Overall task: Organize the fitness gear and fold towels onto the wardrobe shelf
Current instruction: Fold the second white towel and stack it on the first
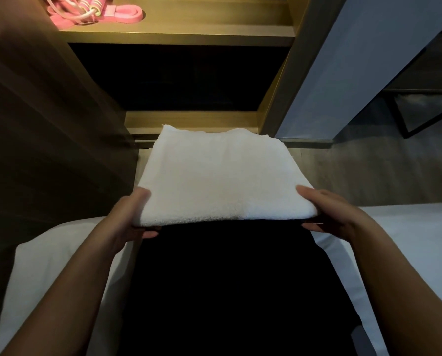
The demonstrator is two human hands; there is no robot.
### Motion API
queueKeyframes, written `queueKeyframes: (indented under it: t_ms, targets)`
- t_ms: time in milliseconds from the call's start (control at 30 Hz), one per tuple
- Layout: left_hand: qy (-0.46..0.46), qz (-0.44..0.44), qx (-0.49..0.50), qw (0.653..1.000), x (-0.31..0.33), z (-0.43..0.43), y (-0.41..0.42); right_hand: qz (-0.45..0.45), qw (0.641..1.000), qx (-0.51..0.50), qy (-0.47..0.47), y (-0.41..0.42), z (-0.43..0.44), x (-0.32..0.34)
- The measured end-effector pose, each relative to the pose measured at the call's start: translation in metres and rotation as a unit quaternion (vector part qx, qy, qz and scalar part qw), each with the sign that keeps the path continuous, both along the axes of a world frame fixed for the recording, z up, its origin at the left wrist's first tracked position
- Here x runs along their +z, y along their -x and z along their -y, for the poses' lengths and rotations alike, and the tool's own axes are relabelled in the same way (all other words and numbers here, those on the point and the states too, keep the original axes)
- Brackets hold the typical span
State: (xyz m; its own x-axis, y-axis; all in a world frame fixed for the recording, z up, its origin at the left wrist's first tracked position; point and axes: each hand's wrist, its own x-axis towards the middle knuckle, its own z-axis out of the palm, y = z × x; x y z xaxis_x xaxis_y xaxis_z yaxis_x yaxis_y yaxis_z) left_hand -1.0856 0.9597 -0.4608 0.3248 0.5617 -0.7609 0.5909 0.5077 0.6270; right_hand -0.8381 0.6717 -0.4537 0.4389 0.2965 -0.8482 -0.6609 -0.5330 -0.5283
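Observation:
A folded white towel (220, 176) is held flat in the air in front of the open wardrobe. My left hand (132, 217) grips its near left corner, thumb on top and fingers underneath. My right hand (327, 214) grips the near right corner the same way. Up on the lit wooden wardrobe shelf (179, 34) lie a pink skipping rope (78, 9) and a pink resistance band (122, 12), at the shelf's left end. Below that shelf is a dark open compartment (179, 78).
A white bed (407, 240) spreads to the right and another white bed surface or pillow (48, 273) to the lower left. My dark clothing fills the lower middle. A pale wardrobe door (343, 73) stands open on the right; a dark wooden panel (35, 111) rises on the left.

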Motion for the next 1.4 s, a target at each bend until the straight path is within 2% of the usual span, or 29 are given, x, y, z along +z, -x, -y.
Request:
queueKeyframes:
  t_ms: [67, 167, 233, 333, 400, 500, 567, 633, 700, 833, 967, 1033, 1133, 1233, 1400]
  targets:
    - [-0.007, -0.032, -0.029, 0.999, 0.002, -0.005, -0.007, 0.038, 0.999, 0.010, 0.022, -0.002, -0.009, -0.003]
    - [-0.088, -0.060, -0.055, 0.993, -0.004, -0.008, -0.003, 0.112, 0.992, 0.022, 0.055, -0.001, -0.009, -0.011]
    - [-0.084, -0.070, -0.074, 0.991, -0.009, -0.004, 0.003, 0.095, 0.993, 0.039, 0.056, 0.004, 0.000, -0.013]
    - [-0.029, -0.077, -0.076, 0.994, -0.006, -0.007, 0.004, 0.037, 0.994, 0.093, 0.049, -0.003, 0.001, -0.005]
    - [-0.023, -0.079, -0.080, 0.993, -0.006, -0.018, -0.007, 0.053, 0.986, 0.132, 0.087, -0.014, -0.011, -0.001]
    - [-0.063, -0.103, -0.130, 0.984, -0.006, -0.023, -0.035, 0.163, 0.955, 0.188, 0.162, -0.017, -0.041, -0.006]
    - [-0.147, -0.158, -0.174, 0.961, -0.006, -0.017, -0.051, 0.242, 0.934, 0.203, 0.167, -0.009, -0.057, -0.014]
    - [-0.215, -0.164, -0.192, 0.944, -0.008, -0.017, -0.054, 0.272, 0.923, 0.209, 0.175, -0.005, -0.060, -0.019]
    - [-0.239, -0.164, -0.198, 0.936, -0.013, -0.023, -0.045, 0.268, 0.922, 0.209, 0.184, -0.009, -0.051, -0.022]
    - [-0.193, -0.159, -0.219, 0.943, -0.022, -0.024, -0.024, 0.216, 0.938, 0.209, 0.175, -0.014, -0.033, -0.025]
    - [-0.149, -0.173, -0.251, 0.941, -0.022, -0.022, -0.008, 0.171, 0.934, 0.252, 0.188, -0.012, -0.029, -0.020]
    - [-0.109, -0.183, -0.242, 0.947, -0.020, -0.027, -0.004, 0.155, 0.936, 0.258, 0.184, -0.015, -0.028, -0.018]
    - [-0.079, -0.217, -0.187, 0.955, -0.016, -0.034, -0.024, 0.168, 0.946, 0.206, 0.183, -0.022, -0.041, -0.015]
    - [-0.124, -0.207, -0.143, 0.960, -0.021, -0.037, -0.057, 0.223, 0.945, 0.168, 0.170, -0.024, -0.063, -0.019]
    - [-0.215, -0.204, -0.149, 0.943, -0.031, -0.039, -0.064, 0.258, 0.941, 0.145, 0.162, -0.021, -0.067, -0.033]
